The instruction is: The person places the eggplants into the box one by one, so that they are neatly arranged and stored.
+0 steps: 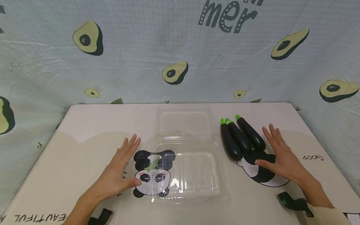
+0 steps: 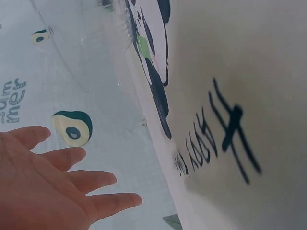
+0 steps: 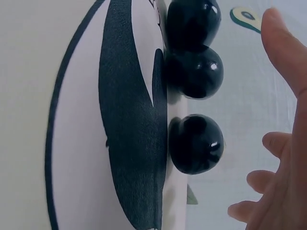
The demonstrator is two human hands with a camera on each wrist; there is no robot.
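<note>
A clear plastic clamshell box lies opened out in the middle of the table, its lid folded back toward the wall. To its right are three dark eggplants with green stem ends: a left one, a middle one and a right one. My left hand hovers left of the box with its fingers straight, holding nothing. My right hand is spread beside the eggplants, apart from them. The right wrist view shows the rounded ends of the eggplants near that hand's fingers.
The white table bears printed pandas and lettering. A cloth with avocado prints hangs behind and at both sides. Dark straps sit at the wrists.
</note>
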